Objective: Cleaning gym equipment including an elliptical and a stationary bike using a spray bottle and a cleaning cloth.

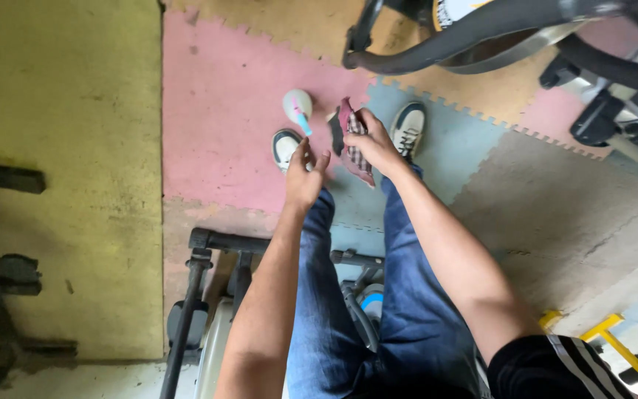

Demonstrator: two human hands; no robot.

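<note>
My right hand (373, 142) is closed around a checked dark red and white cloth (356, 155), held up over my knees. My left hand (303, 177) hangs just left of it with the fingers loosely curled and nothing in them; it is close to the cloth but apart from it. A small white spray bottle (298, 108) with a pink and blue nozzle stands on the pink floor mat (223, 125), just beyond my left hand. My legs in blue jeans and my two white sneakers (409, 127) show below.
Foam puzzle mats in pink, blue, tan and grey (555, 214) cover the floor, with a yellow-green mat (60, 170) on the left. A black exercise machine frame (481, 33) arches across the top right. I sit on a machine with black bars (208, 244). Yellow bars (614, 336) lie at the lower right.
</note>
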